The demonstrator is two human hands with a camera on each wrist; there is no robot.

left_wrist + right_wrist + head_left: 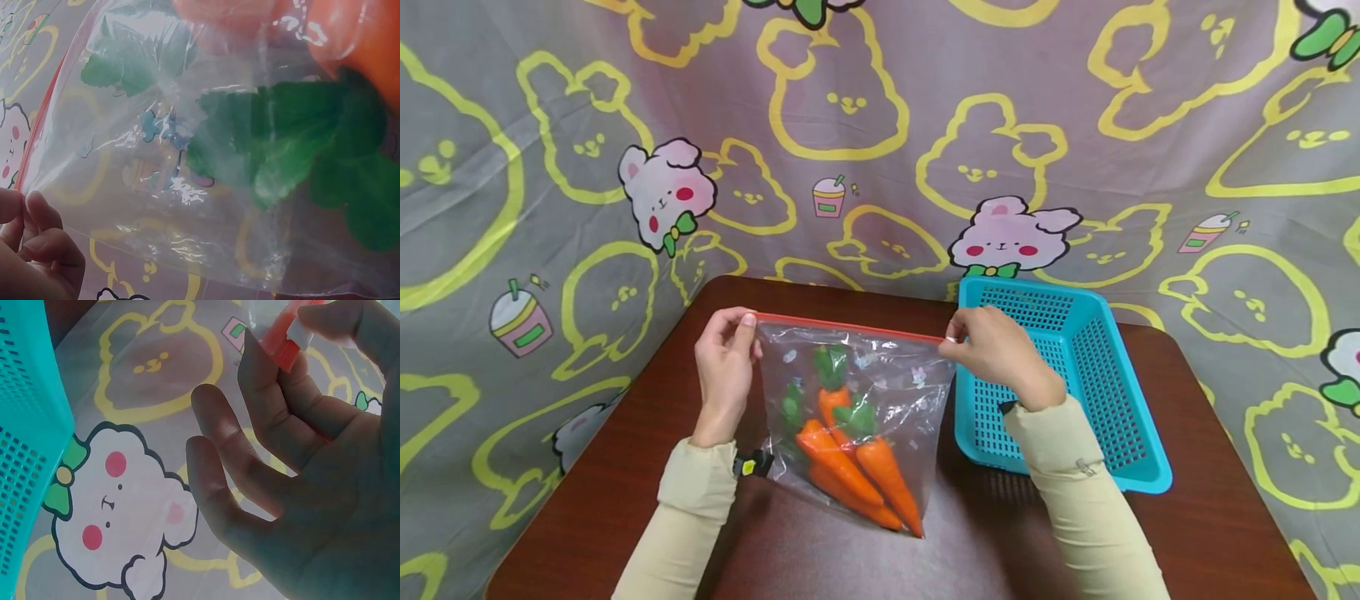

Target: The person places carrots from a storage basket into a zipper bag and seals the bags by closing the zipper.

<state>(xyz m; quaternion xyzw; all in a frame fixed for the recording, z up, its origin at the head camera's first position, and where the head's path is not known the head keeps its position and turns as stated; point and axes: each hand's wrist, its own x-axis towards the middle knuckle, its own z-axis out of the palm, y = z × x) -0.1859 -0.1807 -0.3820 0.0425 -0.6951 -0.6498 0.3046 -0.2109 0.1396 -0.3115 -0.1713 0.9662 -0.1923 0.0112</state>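
Note:
A clear zip bag with a red zip strip along its top hangs upright between both hands. Inside it lie several carrots, orange with green leafy tops. My left hand pinches the bag's top left corner between thumb and fingers. At the other end, my right hand pinches the corner by a small white slider on the red strip. The remaining right fingers stay loosely bent, off the bag.
A turquoise perforated basket stands on the brown table, right of the bag and partly behind the right forearm. Patterned cloth with bears and rabbits rises behind the table and at both sides.

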